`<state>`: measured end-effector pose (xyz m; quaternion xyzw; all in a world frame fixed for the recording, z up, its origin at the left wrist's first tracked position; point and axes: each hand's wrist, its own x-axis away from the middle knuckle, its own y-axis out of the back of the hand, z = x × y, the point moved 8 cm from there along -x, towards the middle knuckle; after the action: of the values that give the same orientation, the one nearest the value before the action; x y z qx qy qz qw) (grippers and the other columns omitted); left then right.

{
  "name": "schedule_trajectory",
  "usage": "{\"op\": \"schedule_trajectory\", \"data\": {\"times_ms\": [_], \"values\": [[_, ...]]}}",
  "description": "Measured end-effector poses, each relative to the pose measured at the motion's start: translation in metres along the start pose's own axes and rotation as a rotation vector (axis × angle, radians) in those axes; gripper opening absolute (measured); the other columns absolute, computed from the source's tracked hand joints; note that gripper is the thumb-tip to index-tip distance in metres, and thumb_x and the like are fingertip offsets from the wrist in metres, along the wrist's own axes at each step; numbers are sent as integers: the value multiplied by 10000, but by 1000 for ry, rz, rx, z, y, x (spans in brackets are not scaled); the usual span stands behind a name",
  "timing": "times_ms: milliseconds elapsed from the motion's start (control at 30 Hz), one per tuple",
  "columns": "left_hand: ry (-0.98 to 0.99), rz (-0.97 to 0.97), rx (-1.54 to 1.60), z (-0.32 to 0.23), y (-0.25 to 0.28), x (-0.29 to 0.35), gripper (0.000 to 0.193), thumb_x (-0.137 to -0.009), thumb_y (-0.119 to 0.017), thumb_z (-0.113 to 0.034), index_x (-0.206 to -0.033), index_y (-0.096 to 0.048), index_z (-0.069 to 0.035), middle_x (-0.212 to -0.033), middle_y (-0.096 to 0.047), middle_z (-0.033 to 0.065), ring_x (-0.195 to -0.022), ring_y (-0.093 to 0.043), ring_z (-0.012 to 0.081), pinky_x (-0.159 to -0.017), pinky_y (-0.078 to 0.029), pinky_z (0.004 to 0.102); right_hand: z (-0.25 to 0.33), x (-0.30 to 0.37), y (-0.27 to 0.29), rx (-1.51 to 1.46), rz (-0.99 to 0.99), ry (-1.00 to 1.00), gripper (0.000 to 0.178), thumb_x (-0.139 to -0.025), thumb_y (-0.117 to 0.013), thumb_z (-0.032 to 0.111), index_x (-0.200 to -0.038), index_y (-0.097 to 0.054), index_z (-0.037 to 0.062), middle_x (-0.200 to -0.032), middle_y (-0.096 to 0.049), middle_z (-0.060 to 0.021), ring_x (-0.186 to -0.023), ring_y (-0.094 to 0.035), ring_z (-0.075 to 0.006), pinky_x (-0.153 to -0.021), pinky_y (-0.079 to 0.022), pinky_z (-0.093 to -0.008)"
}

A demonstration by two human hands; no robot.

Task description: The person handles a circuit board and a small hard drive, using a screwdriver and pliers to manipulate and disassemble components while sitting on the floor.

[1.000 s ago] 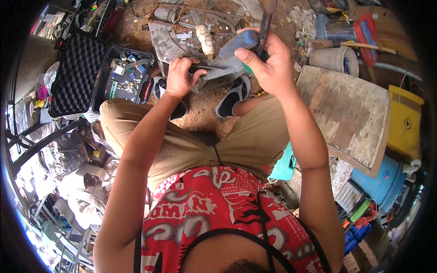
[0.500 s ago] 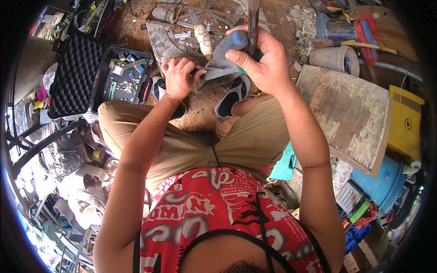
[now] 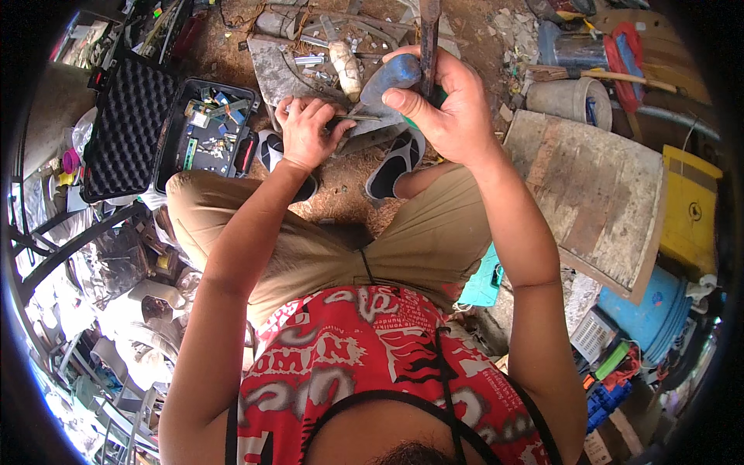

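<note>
My right hand (image 3: 449,108) is closed around a tool with a dark, rusty metal bar (image 3: 429,39) and a rounded blue part (image 3: 395,74). A bit of green shows under the fingers; the rest of the tool is hidden by my palm. Lower and to the left, my left hand (image 3: 308,132) pinches a thin, narrow metal piece (image 3: 364,118), whose tip sticks out to the right past the thumb. Both hands are over a grey stone slab (image 3: 275,70) between my feet. A dirty white wrapped object (image 3: 345,70) lies just beyond them.
An open black case (image 3: 160,167) with foam in its lid holds small circuit boards at the left. On the right are a worn wooden board (image 3: 597,194), a grey bucket (image 3: 554,101) and a yellow panel (image 3: 694,209). Rubble and metal scraps litter the ground ahead.
Both hands keep their grips. My left hand and the thin metal piece have shifted very slightly; the blue part in my right hand has moved marginally.
</note>
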<state>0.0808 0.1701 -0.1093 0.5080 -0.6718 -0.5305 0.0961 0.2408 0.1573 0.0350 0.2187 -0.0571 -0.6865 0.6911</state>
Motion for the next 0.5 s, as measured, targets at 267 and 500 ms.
{"op": "schedule_trajectory", "data": {"times_ms": [267, 500], "values": [[-21, -31, -21, -5, 2, -4, 221, -763, -703, -424, -841, -698, -218, -867, -638, -50, -929, -538, 209, -972, -260, 478, 0, 0, -2, 54, 76, -50, 381, -820, -755, 220, -1093, -591, 9, -913, -651, -26, -840, -591, -86, -776, -478, -243], [30, 14, -19, -9, -5, -7, 223, -809, -659, -396, -883, -695, -189, -861, -640, -38, -923, -539, 213, -954, -266, 481, -2, -12, -1, 26, -28, -19, 344, -777, -786, 314, -892, -625, 32, -679, -603, -40, -604, -508, -114, -580, -445, -287]]}}
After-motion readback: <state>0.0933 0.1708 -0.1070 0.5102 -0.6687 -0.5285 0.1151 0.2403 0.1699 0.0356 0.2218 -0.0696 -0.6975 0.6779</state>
